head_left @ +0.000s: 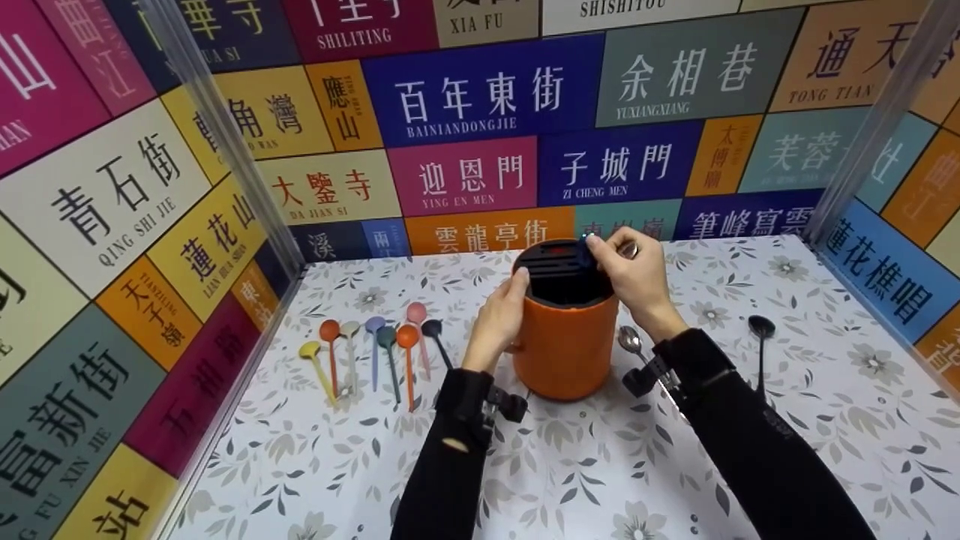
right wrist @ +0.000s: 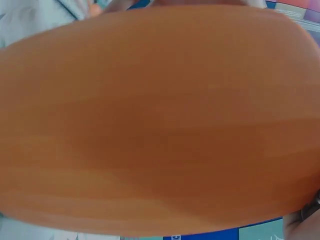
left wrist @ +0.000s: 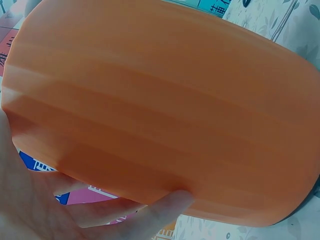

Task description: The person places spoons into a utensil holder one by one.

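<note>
A tall orange container [head_left: 564, 349] stands upright on the table, with a black slotted insert [head_left: 551, 259] in its open top. My left hand [head_left: 495, 319] holds the container's left side, thumb near the rim; the left wrist view shows its fingers against the orange wall [left wrist: 165, 115]. At the right rim, my right hand [head_left: 637, 277] pinches a small dark blue thing [head_left: 584, 251] between thumb and finger; its kind is too small to tell. Something shiny and metallic [head_left: 631, 250] shows at the right fingers. The orange wall [right wrist: 160, 120] fills most of the right wrist view.
Several small coloured spoons [head_left: 406, 337] lie left of the container. A silver spoon [head_left: 630, 339] lies to its right, partly hidden by the right wrist. Farther right is a black spoon [head_left: 761, 327]. Sign-patterned walls [head_left: 465, 97] border the flowered tabletop [head_left: 570, 480].
</note>
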The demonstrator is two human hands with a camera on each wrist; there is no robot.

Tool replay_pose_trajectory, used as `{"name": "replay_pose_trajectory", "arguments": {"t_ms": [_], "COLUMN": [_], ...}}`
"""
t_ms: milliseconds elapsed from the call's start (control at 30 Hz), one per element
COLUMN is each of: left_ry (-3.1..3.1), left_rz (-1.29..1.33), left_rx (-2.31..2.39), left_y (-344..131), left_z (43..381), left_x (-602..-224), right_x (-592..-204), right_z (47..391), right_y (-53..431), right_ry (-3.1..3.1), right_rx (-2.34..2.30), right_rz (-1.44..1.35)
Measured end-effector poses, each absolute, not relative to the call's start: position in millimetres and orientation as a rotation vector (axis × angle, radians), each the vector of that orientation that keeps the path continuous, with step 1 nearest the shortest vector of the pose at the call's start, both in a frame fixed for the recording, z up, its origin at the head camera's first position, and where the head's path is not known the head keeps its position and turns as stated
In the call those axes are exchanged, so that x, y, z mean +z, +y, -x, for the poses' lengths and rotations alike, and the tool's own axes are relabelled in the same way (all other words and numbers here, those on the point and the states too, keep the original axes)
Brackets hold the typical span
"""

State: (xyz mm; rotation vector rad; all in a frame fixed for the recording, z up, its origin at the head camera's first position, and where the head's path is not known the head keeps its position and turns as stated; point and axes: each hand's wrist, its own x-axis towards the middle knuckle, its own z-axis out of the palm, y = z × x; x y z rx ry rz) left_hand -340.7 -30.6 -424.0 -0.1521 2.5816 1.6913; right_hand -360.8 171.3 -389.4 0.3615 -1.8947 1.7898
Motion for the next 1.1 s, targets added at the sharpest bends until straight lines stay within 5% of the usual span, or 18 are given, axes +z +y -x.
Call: {"name": "replay_pose_trajectory", "arguments": {"t_ms": [333, 1100], "left_ry": [2.58, 2.54], "left_rz": [0.149, 0.149], "left_rx": [1.687, 1.742], "left_y": [-31, -30], "left_z": [341, 340], "left_x": [-424, -423], "right_x": [-408, -424], "right_z": [365, 359], "right_y": [172, 189], "right_ry": [-1.998, -2.161], "right_rx": [1.487, 1.862], "right_rz": [-0.338, -0.4]}}
